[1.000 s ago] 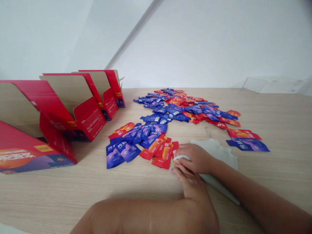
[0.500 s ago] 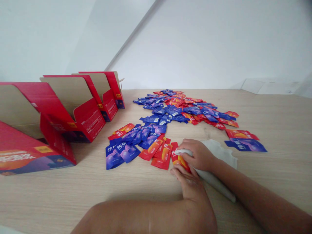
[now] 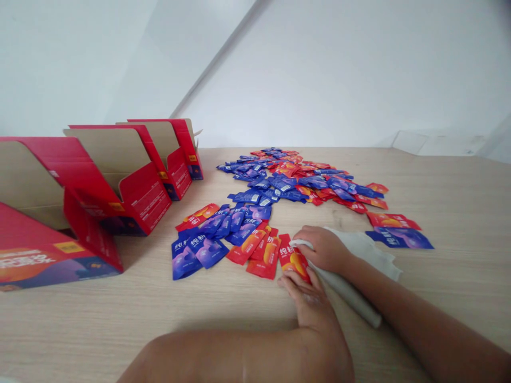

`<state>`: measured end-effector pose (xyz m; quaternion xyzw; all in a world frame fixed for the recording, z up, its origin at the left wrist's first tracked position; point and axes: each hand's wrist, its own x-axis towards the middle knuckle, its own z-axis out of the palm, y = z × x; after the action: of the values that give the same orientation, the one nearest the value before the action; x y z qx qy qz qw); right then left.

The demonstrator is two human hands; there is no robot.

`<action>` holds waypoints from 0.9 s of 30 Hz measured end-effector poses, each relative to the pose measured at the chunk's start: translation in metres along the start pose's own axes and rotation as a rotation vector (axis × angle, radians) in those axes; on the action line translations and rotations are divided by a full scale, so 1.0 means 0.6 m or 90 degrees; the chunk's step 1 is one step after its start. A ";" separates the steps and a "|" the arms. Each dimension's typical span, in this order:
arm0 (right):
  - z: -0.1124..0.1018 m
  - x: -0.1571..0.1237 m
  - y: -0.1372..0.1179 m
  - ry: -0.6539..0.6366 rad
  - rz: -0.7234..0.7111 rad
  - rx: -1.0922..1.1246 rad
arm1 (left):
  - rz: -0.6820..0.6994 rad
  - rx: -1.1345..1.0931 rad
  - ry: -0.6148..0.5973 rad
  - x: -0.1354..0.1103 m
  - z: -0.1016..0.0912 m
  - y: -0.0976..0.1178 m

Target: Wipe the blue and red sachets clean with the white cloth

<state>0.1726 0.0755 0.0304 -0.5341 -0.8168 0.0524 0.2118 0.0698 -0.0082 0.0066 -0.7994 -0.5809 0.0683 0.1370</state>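
My right hand (image 3: 325,249) is closed around a bunched white cloth (image 3: 361,250) and presses it against the right side of a red sachet (image 3: 293,258) lying flat on the wooden table (image 3: 159,314). My left hand (image 3: 308,300) lies just below, fingers stretched flat, with its fingertips on the sachet's lower edge. To the left of that sachet lies a short row of red and blue sachets (image 3: 223,239). A larger loose heap of blue and red sachets (image 3: 295,178) spreads further back.
Three open red cardboard display boxes stand in a row at the left: a near box (image 3: 43,223), a middle box (image 3: 128,181) and a far box (image 3: 179,154). Two separate sachets, red and blue (image 3: 397,231), lie at the right. A white wall rises behind the table.
My right hand with the cloth has slid to the right across the red sachet, uncovering more of its printed face. My left hand has stayed on the sachet's lower edge.
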 end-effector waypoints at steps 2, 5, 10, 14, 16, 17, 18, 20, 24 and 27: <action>-0.005 -0.008 -0.012 0.024 -0.036 0.011 | -0.007 -0.027 0.008 0.000 0.001 0.000; -0.007 -0.015 -0.033 -0.029 -0.104 0.020 | 0.006 -0.041 -0.006 -0.001 -0.002 0.000; 0.005 -0.006 -0.030 -0.089 -0.096 0.002 | 0.030 -0.012 -0.035 -0.002 -0.008 -0.003; 0.009 0.005 0.001 -0.063 -0.005 -0.029 | 0.007 -0.029 -0.005 -0.005 -0.005 -0.002; 0.004 0.006 0.009 -0.053 0.006 -0.049 | -0.015 -0.058 0.018 -0.006 -0.002 -0.001; 0.001 0.004 0.009 -0.043 0.002 -0.060 | -0.021 -0.072 0.027 -0.006 -0.001 0.000; -0.003 0.001 0.006 -0.028 -0.007 -0.071 | -0.024 -0.082 0.031 -0.005 0.000 0.000; -0.009 -0.006 -0.006 0.003 -0.039 -0.082 | -0.016 -0.077 0.022 -0.003 -0.001 0.000; -0.009 -0.015 -0.032 -0.042 -0.125 -0.038 | 0.037 -0.002 -0.040 0.001 -0.009 -0.005; 0.001 -0.007 -0.031 -0.090 -0.139 -0.003 | 0.061 0.053 -0.057 0.000 -0.012 -0.009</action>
<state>0.1579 0.0636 0.0345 -0.4374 -0.8831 0.0651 0.1568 0.0670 -0.0075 0.0149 -0.8163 -0.5440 0.1344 0.1403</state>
